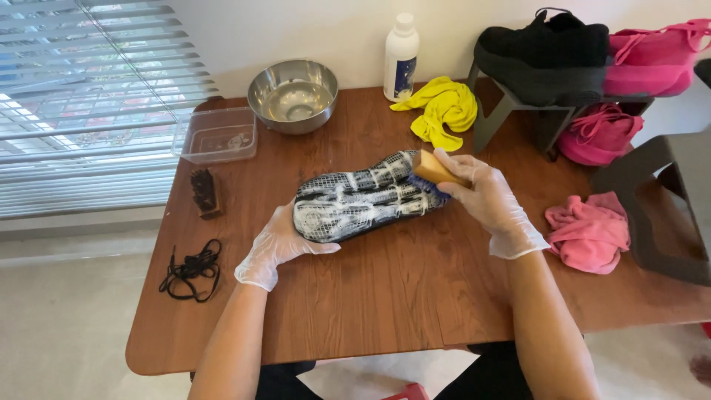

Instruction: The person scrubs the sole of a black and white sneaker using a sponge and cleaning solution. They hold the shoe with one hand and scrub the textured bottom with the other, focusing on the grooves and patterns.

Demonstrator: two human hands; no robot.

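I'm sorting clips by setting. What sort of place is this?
Probably a room at home used for cleaning shoes. A wooden table stands by a window with blinds, and a shoe stand holds a black shoe against the wall.

Black shoe (pixel 363 198) with white soapy grid sole upturned, lying on its side mid-table; wooden brush (pixel 437 170) pressed on toe end.
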